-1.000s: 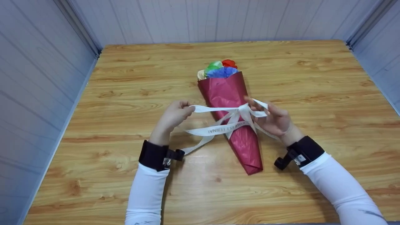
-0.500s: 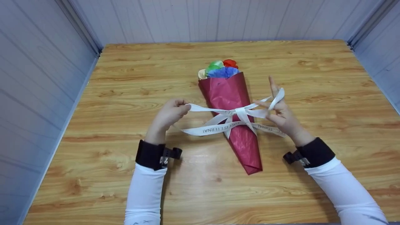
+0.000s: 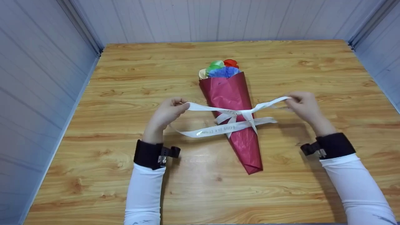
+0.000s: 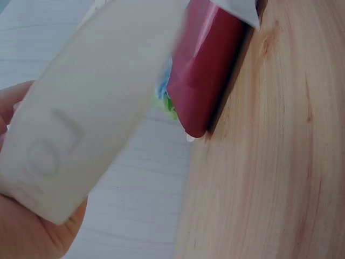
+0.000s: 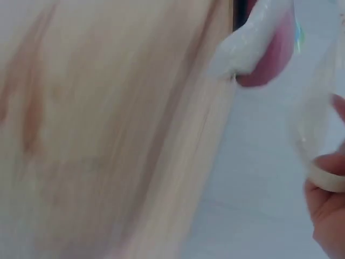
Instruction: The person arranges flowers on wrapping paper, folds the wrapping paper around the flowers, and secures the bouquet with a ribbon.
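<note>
A bouquet [image 3: 229, 93] in dark red wrapping paper lies slantwise on the table, its blue, green, red and cream flowers [image 3: 223, 72] at the far end. Round its middle runs a white ribbon [image 3: 203, 107] printed with letters, knotted at the front. To the left of the bouquet, my left hand [image 3: 165, 115] pinches one stretch of this ribbon between thumb and fingers. My right hand [image 3: 304, 106], out to the right, pinches another stretch, drawn up and away from the knot. Lower down, a loose printed ribbon length [image 3: 215, 129] crosses the paper. In the left wrist view the ribbon [image 4: 91, 102] hides part of the hand.
The wood-grain table [image 3: 125, 78] extends around the bouquet. Pale panelled walls [image 3: 203, 20] stand at the back and both sides. Each wrist wears a black band [image 3: 149, 154] with a small camera.
My right hand has moved right, from spread fingers among the ribbon loops to a pinch on the ribbon. The bow-like loops at the knot have pulled out straight. My left hand shifted slightly left.
</note>
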A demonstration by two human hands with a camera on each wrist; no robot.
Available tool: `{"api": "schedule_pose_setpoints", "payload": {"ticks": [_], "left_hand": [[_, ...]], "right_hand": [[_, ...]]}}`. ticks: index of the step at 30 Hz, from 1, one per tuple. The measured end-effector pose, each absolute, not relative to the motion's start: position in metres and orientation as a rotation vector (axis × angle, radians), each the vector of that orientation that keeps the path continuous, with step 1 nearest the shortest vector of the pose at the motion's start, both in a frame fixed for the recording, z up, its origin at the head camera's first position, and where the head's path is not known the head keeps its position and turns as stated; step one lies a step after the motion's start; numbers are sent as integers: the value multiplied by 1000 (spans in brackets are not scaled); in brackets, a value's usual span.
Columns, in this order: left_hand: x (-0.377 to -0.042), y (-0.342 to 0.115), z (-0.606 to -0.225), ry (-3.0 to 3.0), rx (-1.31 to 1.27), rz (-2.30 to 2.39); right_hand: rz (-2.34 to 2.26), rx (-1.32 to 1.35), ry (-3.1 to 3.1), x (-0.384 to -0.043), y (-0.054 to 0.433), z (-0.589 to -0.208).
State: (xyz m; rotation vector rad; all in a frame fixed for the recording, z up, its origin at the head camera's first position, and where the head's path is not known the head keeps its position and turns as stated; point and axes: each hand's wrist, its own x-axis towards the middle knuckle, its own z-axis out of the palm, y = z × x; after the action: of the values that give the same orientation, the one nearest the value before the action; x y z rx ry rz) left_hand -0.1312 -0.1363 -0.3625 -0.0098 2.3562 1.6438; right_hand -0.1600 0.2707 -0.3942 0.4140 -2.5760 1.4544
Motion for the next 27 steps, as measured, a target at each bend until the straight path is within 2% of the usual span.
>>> {"api": "schedule_pose_setpoints", "payload": {"ticks": [3, 6, 9, 11, 14, 21, 27], "left_hand": [[-130, -137, -363, 2375, 9, 1634], [-131, -138, -364, 2384, 21, 1630], [-132, -141, -364, 2384, 6, 1639], [-133, -143, -364, 2371, -3, 1654], [-133, -145, -363, 2362, 2, 1664], [-131, -153, -362, 2428, -8, 1623], [-121, -177, -361, 2579, -84, 1462]], "right_hand": [[2262, 287, -2042, -165, 283, -393], [3021, 129, -1090, -167, 301, -394], [3269, -136, -287, -169, 324, -398], [3280, -252, -16, -169, 339, -400], [3242, -289, 126, -168, 356, -404], [3234, -94, 10, -163, 372, -412], [3340, -180, -306, -159, 376, -418]]}}
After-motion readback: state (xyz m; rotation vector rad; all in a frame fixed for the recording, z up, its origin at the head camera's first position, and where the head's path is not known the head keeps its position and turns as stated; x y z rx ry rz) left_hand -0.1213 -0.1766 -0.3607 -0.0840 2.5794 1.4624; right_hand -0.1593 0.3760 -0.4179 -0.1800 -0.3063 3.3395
